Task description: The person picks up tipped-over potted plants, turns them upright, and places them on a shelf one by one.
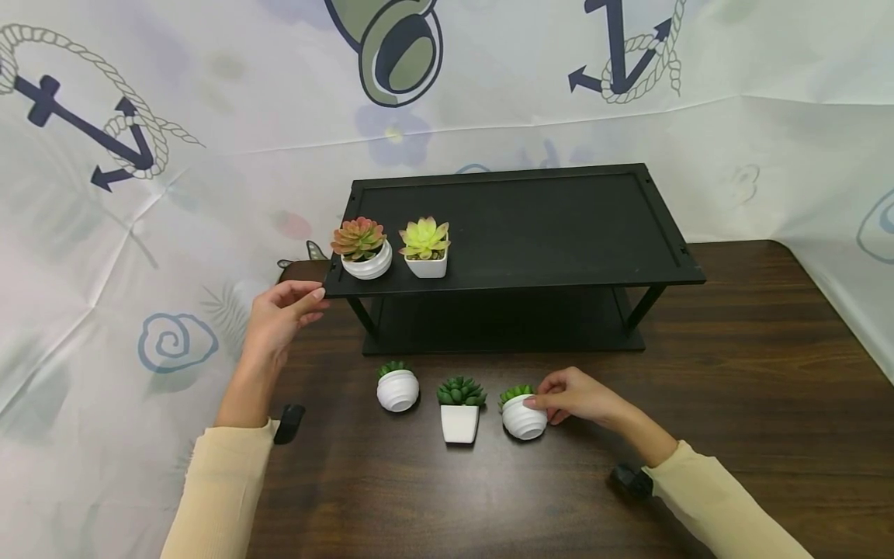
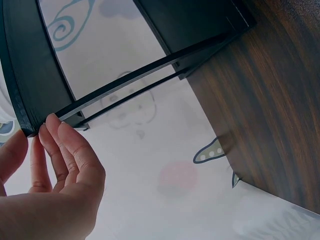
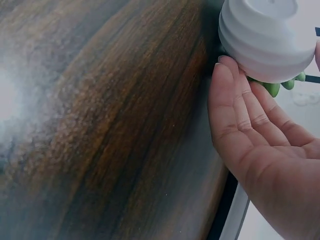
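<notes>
At the near left corner of a black two-tier shelf (image 1: 531,225), my left hand (image 1: 282,314) pinches the top board's edge between thumb and fingers; the left wrist view shows this grip close up. My right hand (image 1: 576,397) holds a small succulent in a round, ribbed white pot (image 1: 524,419), thumb and fingers on its sides. In the right wrist view, the white pot (image 3: 270,45) shows its base, with green leaves behind it. Left of it are a dark green succulent in a square white pot (image 1: 459,423) and another succulent in a round white pot (image 1: 397,390).
On the shelf's top left sit a reddish succulent in a round white pot (image 1: 366,262) and a yellow-green succulent in a square white pot (image 1: 427,266). The brown wooden table (image 1: 761,373) meets a printed white cloth (image 1: 489,70) behind and at the left.
</notes>
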Tool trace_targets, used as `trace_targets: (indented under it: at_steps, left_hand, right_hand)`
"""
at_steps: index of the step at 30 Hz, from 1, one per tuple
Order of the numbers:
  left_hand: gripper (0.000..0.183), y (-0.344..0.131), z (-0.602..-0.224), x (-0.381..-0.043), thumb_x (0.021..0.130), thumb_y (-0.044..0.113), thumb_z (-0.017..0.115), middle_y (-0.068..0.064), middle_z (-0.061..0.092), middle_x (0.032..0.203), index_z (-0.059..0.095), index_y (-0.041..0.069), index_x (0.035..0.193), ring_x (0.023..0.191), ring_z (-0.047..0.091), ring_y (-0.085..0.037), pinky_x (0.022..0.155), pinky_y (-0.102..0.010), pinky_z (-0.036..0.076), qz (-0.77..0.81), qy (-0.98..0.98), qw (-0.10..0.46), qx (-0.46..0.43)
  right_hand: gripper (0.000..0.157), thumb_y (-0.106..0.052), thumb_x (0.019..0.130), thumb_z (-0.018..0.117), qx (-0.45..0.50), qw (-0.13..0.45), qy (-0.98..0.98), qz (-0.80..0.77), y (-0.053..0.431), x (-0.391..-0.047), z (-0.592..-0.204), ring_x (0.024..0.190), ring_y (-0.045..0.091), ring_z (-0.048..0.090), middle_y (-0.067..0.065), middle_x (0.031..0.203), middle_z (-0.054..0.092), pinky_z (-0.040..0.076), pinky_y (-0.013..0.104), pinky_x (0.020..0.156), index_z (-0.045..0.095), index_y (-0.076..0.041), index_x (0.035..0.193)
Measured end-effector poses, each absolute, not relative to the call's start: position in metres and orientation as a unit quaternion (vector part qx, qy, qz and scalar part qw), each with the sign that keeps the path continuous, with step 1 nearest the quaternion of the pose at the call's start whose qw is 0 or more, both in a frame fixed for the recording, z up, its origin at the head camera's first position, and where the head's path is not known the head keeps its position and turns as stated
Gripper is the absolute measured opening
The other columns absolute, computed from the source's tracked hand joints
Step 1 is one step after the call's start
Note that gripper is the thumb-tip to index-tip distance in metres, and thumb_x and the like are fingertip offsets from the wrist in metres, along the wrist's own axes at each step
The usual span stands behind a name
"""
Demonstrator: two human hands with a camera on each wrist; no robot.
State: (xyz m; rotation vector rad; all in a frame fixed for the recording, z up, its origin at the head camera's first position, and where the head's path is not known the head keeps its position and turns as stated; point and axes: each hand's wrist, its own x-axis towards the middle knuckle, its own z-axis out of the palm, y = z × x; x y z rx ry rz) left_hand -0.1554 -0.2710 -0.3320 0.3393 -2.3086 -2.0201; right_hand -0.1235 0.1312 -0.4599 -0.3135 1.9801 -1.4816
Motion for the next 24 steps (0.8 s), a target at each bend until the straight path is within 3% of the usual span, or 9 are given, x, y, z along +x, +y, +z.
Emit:
trace_targets:
  at_steps: [10, 24]
  left_hand:
    - [0.024, -0.2708, -0.3324, -0.1557, 0.084, 0.014, 0.068, 0.003, 0.06, 0.085, 0.06, 0.0, 0.101, 0.075, 0.064, -0.009, 0.067, -0.019, 0.052, -0.658, -0.745, 0.028, 0.111]
    - [0.026, -0.2712, -0.3321, -0.1557, 0.084, 0.016, 0.067, 0.002, 0.059, 0.087, 0.059, 0.0, 0.102, 0.076, 0.063, -0.01, 0.07, -0.02, 0.052, -0.65, -0.75, 0.026, 0.114]
  right_hand:
    - [0.039, -0.025, 0.081, 0.071, -0.116, 0.34, 0.74, -0.568, 0.1301, -0.1264, -0.4612, 0.067, 0.025, 0.061, 0.008, 0.077, 0.063, 0.054, 0.043, 0.065, 0.057, 0.01, 0.095]
    - [0.033, -0.012, 0.081, 0.069, -0.142, 0.333, 0.724, -0.588, 0.13, -0.1298, -0.4583, 0.071, 0.017, 0.062, 0.01, 0.081, 0.065, 0.053, 0.044, 0.068, 0.057, 0.014, 0.097]
